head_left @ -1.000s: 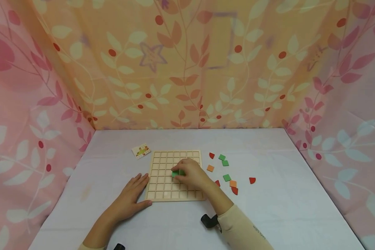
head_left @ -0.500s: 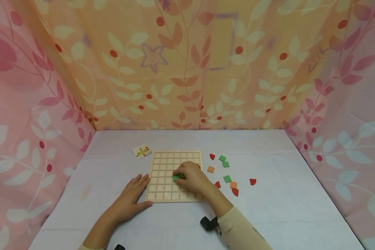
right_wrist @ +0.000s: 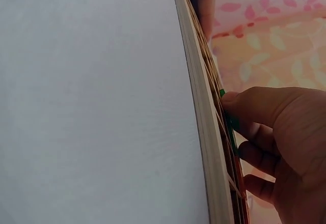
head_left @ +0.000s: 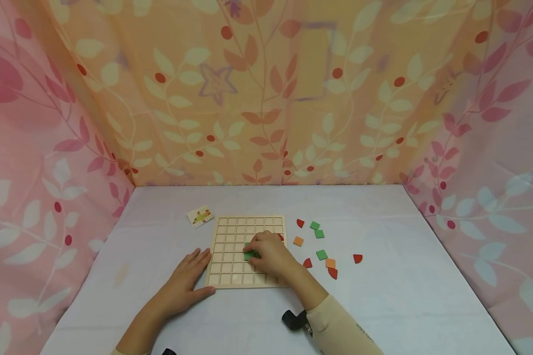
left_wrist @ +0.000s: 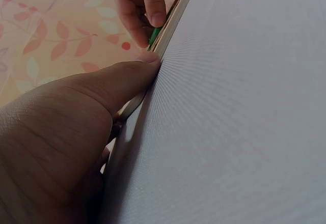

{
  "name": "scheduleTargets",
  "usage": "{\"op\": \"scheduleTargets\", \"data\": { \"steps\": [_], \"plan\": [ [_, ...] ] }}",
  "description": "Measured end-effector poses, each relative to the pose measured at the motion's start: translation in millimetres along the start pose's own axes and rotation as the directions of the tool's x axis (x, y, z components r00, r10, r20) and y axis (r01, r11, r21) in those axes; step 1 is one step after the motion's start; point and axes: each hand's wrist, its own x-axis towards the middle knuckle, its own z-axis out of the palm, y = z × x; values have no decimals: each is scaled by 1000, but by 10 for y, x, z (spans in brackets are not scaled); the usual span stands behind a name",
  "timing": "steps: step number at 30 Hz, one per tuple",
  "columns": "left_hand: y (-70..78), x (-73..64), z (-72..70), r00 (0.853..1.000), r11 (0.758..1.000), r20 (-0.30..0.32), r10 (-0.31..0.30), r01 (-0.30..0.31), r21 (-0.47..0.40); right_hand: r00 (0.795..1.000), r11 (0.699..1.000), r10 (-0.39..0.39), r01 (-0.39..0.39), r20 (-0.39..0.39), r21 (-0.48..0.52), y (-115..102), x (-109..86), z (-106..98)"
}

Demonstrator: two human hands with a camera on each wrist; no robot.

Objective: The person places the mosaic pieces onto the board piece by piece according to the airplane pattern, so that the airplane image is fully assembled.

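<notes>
My right hand [head_left: 271, 254] is over the middle of a wooden grid board [head_left: 225, 279], pinching a green square tile [head_left: 248, 256] between thumb and fingers. The left wrist view shows that green tile [left_wrist: 154, 34] tilted at the fingertips. More green lies partly covered under the fingers, and a red piece [head_left: 281, 237] sits on the board just beyond the hand. My left hand [head_left: 182, 286] rests on the table with fingers extended, its fingertips and thumb touching the board's left edge and near corner.
Right of the board lie loose pieces: several green squares [head_left: 322, 255], orange squares [head_left: 298, 241] and red quarter-rounds [head_left: 358, 258]. A small pattern card [head_left: 200, 216] lies beyond the board's left corner. Patterned curtains [head_left: 266, 108] enclose the white table [head_left: 382, 212] at the back and sides.
My right hand has shifted slightly toward the near side of the board, the green tile with it. Green now shows just behind the fingertips. The left hand has stayed in place.
</notes>
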Motion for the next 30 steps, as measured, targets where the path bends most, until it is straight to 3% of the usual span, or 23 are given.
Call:
{"op": "scheduleTargets", "data": {
  "steps": [30],
  "plan": [
    [15, -7, -7, 1000, 1000, -7, 6, -6, -11, 1000, 999, 2, -2, 0, 46, -8, -11, 19]
  ]
}}
